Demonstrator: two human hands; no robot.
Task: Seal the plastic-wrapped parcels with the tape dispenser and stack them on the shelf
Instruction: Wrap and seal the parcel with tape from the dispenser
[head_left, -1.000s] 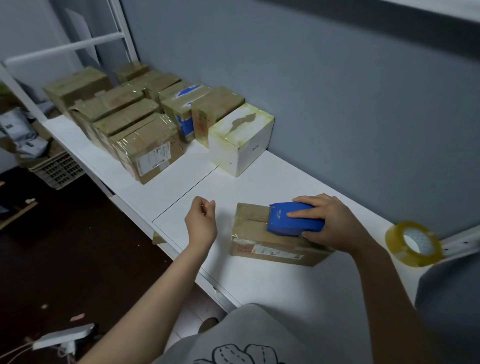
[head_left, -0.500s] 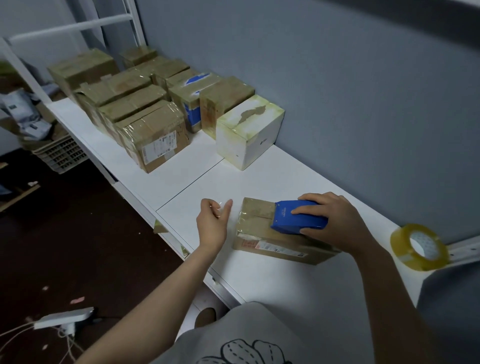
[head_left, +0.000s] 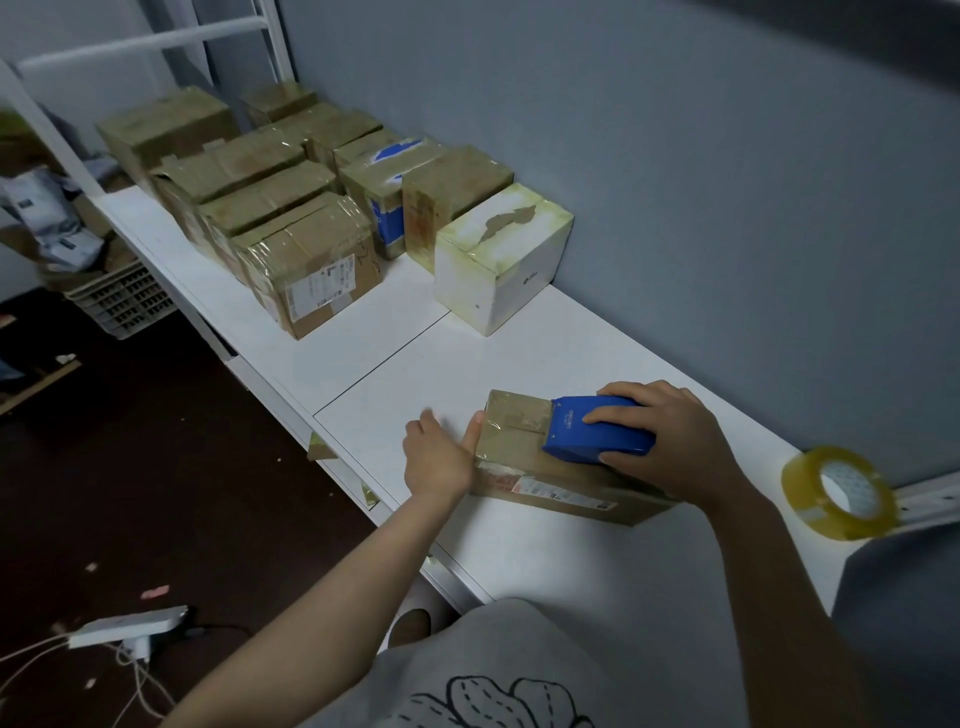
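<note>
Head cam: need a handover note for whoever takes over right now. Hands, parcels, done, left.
Left hand: open, thumb against the left end of the parcel, bracing it.
Right hand: grips the blue tape dispenser, which is pressed flat on the parcel's top.
The parcel lies on the white shelf, near its front edge.
Done: rows of sealed parcels stand at the shelf's far left end.
Left: finish and cut this strip, then move the parcel over to the rows.
A spare tape roll sits to the right.
</note>
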